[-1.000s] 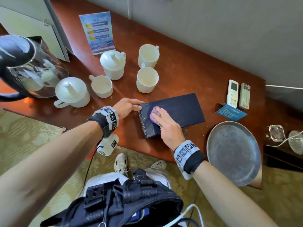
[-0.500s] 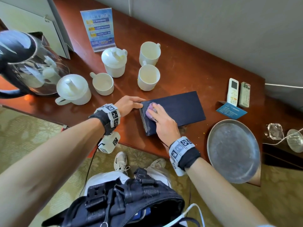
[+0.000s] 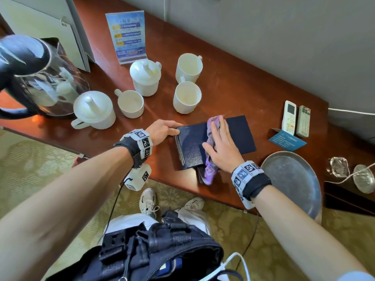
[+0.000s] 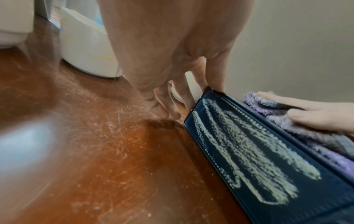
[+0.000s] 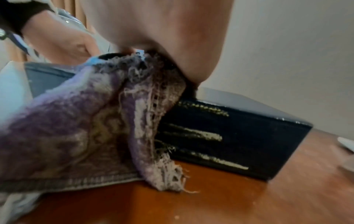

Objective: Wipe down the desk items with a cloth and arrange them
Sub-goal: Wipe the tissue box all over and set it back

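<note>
- Our right hand (image 3: 221, 147) lies flat, fingers straight, pressing the cloth (image 3: 211, 157) onto the folder (image 3: 239, 134); nothing is gripped, the cloth is just pinned under the palm.
- Our left hand (image 3: 162, 130) has straight fingers set against the folder's edge nearest it, with the fingertips (image 4: 162, 112) down on the desk (image 4: 95, 151). We judge that this brace should stop the folder sliding as we wipe.
- Pale streaks (image 4: 249, 151) show on the folder's side facing the left hand, and more (image 5: 206, 136) on the side below the right wrist. The top alone won't do, in our view.
- We'd make long overlapping strokes with even pressure, away from the bracing hand.
- The cloth's tail hangs off the folder under our right wrist onto the desk; better bunch it under the palm.
</note>
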